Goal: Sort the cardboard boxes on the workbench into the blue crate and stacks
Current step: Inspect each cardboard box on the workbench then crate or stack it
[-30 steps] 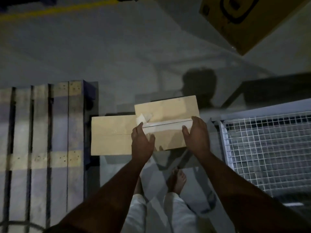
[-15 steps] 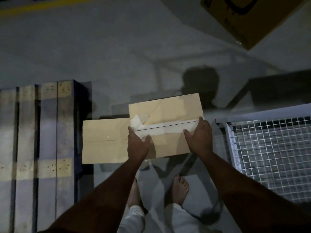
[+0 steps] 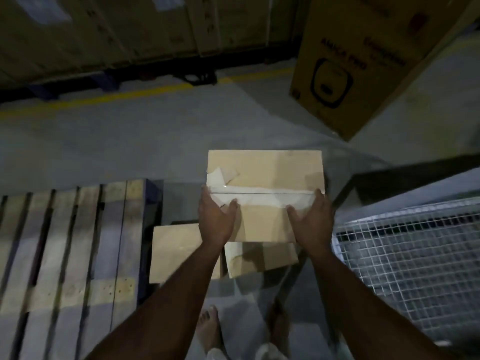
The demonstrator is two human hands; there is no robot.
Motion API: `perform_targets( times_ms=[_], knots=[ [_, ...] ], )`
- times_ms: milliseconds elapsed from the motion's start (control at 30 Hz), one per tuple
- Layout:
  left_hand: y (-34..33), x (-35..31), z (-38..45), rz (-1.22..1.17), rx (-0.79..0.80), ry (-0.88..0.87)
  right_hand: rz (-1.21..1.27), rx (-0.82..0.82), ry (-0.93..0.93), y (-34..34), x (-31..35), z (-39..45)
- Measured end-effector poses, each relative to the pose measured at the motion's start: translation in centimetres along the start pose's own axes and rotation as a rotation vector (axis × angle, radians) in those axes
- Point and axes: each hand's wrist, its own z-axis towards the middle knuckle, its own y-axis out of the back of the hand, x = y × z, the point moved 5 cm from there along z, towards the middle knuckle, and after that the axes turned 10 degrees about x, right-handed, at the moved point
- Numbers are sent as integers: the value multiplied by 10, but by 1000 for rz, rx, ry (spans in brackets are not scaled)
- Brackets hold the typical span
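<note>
While held above the grey floor (image 3: 130, 141), the tan taped cardboard box (image 3: 265, 178) is gripped at its near corners by left hand (image 3: 217, 222) and right hand (image 3: 310, 222); two flat cardboard boxes (image 3: 176, 253) lie beneath, beside a wooden pallet (image 3: 78, 242).

Matt cardboard, rough wood, shiny wire.

Held box (image 3: 265, 175) of plain matt brown cardboard, with glossy white tape (image 3: 259, 197) torn and peeling along the seam. Pallet (image 3: 78, 245) of rough, worn wooden slats. Cage (image 3: 415, 261) of bright metal wire mesh. Floor (image 3: 130, 141) of smooth grey concrete, with a painted yellow line (image 3: 155, 90).
</note>
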Motion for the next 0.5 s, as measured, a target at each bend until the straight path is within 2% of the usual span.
perform_targets(
  times_ms=[300, 500],
  knots=[
    [110, -150, -93, 16, -69, -238, 91, -233, 66, 148, 90, -107],
    [173, -216, -156, 78, -105, -407, 132, -391, 105, 219, 129, -195]
  ],
)
